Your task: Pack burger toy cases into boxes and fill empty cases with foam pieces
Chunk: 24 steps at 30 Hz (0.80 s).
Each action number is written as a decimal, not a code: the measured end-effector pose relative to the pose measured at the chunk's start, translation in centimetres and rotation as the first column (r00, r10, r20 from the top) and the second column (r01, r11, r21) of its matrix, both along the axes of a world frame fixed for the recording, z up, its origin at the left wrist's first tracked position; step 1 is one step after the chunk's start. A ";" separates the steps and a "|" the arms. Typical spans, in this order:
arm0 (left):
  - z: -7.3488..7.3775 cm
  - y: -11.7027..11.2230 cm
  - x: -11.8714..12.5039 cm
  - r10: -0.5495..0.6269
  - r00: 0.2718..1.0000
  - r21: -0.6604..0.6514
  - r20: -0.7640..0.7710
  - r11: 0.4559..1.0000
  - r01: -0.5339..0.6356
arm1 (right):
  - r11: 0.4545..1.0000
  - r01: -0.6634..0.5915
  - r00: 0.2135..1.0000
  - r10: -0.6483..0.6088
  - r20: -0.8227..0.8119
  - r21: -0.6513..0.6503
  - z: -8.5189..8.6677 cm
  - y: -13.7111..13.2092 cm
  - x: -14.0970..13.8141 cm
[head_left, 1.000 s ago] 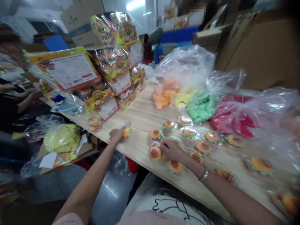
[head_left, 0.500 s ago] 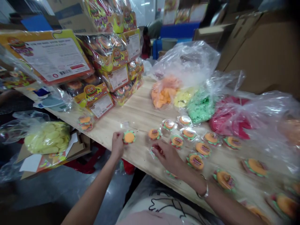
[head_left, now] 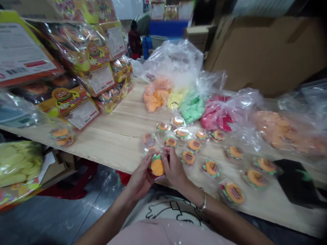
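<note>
Near the table's front edge, a toy-like burger (head_left: 157, 167) with an orange bun and green ruffled layer is held between both hands. My left hand (head_left: 141, 178) cups it from the left, fingers closed around its side. My right hand (head_left: 175, 168) pinches at its upper right edge; the fingertips are partly hidden. Just beyond the hands, burgers in clear plastic lie on the wood, one of them a blurred burger (head_left: 149, 139). To the right are more wrapped burgers, such as a printed-top burger (head_left: 188, 157) and a larger burger (head_left: 233, 193) closer to me.
Display boxes (head_left: 100, 80) of burgers are stacked at left, beside a wrapped pair (head_left: 61, 134). Clear bags hold orange pieces (head_left: 155, 98), green pieces (head_left: 192, 108), red pieces (head_left: 216, 114) and orange buns (head_left: 276, 131). A dark object (head_left: 296, 183) lies right; a carton (head_left: 268, 54) stands behind.
My hands, apart before, have come together on the burger, which is now close to the table's front edge. The view has swung right, bringing the dark object into sight.
</note>
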<state>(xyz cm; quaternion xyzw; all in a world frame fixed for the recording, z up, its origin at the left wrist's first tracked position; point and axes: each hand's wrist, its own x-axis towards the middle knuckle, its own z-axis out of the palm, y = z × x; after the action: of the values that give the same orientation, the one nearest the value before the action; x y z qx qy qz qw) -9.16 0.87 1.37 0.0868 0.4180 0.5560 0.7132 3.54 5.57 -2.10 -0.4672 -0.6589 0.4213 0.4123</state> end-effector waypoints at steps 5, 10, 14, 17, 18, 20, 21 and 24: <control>1.3 0.3 0.5 -0.196 0.981 -0.042 -0.002 0.980 0.196 | 0.927 -0.182 0.943 0.070 -0.326 -0.329 0.2 2.4 3.0; 2.0 1.2 0.3 -0.298 0.954 -0.052 0.027 0.953 0.299 | 0.867 -0.411 0.813 0.209 -0.544 -0.281 1.2 4.3 5.0; 1.3 1.1 0.4 -0.385 0.923 -0.112 0.003 0.917 0.382 | 0.903 -0.427 0.776 0.336 -0.533 -0.052 3.3 3.2 6.0; 0.7 1.1 0.3 -0.359 0.933 -0.113 0.003 0.927 0.357 | 0.847 -0.511 0.776 0.528 -0.344 0.146 5.0 1.4 6.9; 0.6 1.1 0.3 -0.343 0.939 -0.102 0.013 0.934 0.342 | 0.821 -0.536 0.777 0.571 -0.266 0.196 5.2 0.8 7.2; 0.6 1.1 0.4 -0.315 0.949 -0.071 0.028 0.946 0.317 | 0.789 -0.549 0.790 0.597 -0.136 0.276 5.1 -0.4 7.3; 0.7 1.1 0.5 -0.303 0.953 -0.051 0.014 0.952 0.303 | 0.792 -0.525 0.811 0.576 -0.097 0.313 4.7 -1.0 7.2; 1.0 0.7 1.3 -0.294 0.952 0.022 -0.086 0.955 0.296 | 0.874 -0.325 0.922 0.377 -0.083 0.363 2.8 -2.4 6.7</control>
<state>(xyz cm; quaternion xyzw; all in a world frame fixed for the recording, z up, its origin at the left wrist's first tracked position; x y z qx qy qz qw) -7.84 1.59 2.34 0.1834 0.4194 0.4465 0.7688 10.22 3.17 0.70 -0.2274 -0.7626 0.4026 0.4523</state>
